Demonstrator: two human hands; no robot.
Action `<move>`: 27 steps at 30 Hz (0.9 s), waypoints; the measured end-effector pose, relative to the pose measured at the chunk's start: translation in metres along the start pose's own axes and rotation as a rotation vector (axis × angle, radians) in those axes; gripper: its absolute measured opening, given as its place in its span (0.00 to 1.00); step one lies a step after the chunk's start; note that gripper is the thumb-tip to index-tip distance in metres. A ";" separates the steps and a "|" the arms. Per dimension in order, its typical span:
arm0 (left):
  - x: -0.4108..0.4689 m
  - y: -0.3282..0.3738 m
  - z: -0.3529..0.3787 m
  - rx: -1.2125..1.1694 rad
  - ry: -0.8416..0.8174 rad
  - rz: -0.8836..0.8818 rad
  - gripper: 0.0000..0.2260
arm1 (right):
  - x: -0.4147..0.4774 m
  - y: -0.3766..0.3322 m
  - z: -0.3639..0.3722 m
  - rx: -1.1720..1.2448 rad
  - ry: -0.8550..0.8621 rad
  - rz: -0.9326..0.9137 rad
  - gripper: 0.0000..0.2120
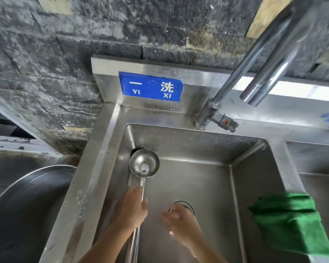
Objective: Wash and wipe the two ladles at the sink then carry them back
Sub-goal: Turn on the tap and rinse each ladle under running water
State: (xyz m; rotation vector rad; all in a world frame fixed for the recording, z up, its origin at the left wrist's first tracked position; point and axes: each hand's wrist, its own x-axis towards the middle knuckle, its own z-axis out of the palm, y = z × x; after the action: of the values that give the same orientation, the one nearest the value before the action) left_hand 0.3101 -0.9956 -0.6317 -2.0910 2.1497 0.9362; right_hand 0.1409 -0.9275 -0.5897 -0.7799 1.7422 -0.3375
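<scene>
Far left: a large round metal pan (27, 196) sits beside the sink (91, 168), below a dark stone wall (46, 54). Your left hand (130, 207) grips the ladle (144, 165) by its handle, fingers curled round the shaft. The ladle's bowl faces up in the sink's back-left corner, and the handle runs back toward you along the left wall. Whether the bowl touches the sink wall cannot be told. A blue sign (151, 86) reading "YI XI" is fixed to the backsplash above it. Your right hand (180, 223) hovers over the drain (188, 206); it is motion-blurred, so whether it is open or closed cannot be told. The tap (213, 114) stands on the rear rim, its spout arching overhead to the right. A green cloth (289, 221) drapes over the divider at the sink's right edge.
</scene>
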 end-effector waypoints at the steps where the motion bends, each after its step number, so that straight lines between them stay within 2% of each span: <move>1: 0.002 0.006 -0.007 -0.011 0.012 0.029 0.14 | 0.004 -0.007 -0.019 0.050 0.073 -0.016 0.19; 3: 0.009 0.026 -0.024 -0.077 0.054 0.092 0.17 | 0.010 -0.027 -0.063 0.190 0.239 -0.062 0.28; 5: 0.017 0.052 -0.047 -0.194 0.088 0.134 0.15 | 0.013 -0.052 -0.104 0.290 0.368 -0.122 0.37; 7: 0.027 0.081 -0.070 -0.278 0.105 0.176 0.13 | 0.012 -0.079 -0.136 0.387 0.440 -0.195 0.46; 9: 0.037 0.111 -0.091 -0.365 0.103 0.220 0.18 | 0.011 -0.104 -0.159 0.429 0.491 -0.261 0.50; 13: 0.055 0.172 -0.123 -0.484 0.001 0.286 0.26 | 0.008 -0.145 -0.194 0.261 0.559 -0.323 0.39; 17: 0.075 0.211 -0.131 -0.548 -0.123 0.263 0.32 | 0.021 -0.154 -0.208 0.020 0.568 -0.323 0.15; 21: 0.080 0.223 -0.127 -0.622 -0.214 0.294 0.37 | 0.030 -0.152 -0.213 -0.051 0.552 -0.361 0.11; 27: 0.079 0.226 -0.121 -0.721 -0.246 0.254 0.37 | 0.034 -0.150 -0.224 -0.081 0.499 -0.407 0.10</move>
State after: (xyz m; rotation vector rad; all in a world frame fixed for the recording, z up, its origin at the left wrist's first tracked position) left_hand 0.1435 -1.1312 -0.4719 -1.7653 2.1780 2.1302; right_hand -0.0237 -1.0968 -0.4559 -1.1861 2.0581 -0.7939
